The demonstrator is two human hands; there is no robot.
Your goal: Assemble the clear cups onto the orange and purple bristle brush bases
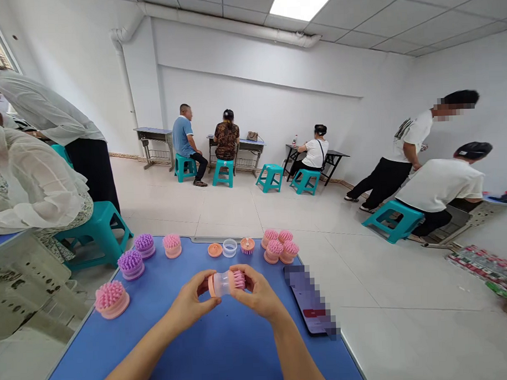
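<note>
Between my two hands, above the middle of the blue table, a scrub brush (222,284) with a clear body lies on its side. My left hand (196,298) is closed around its peach-coloured end cap. At the other end, the fingers of my right hand (257,294) grip the pink bristle head. Just beyond the hands sit a peach disc (215,249), a clear ring (229,247) and a peach bristle head lying bristles down (247,245). Behind my right hand several pink brushes (274,250) are clustered together.
Purple brushes (131,264) and pink brushes (111,299) stand along the left side of the blue table (226,357). A phone (309,301) lies by the right edge. People sit on teal stools (96,234) around the room; bottle packs (484,265) rest on the floor at right.
</note>
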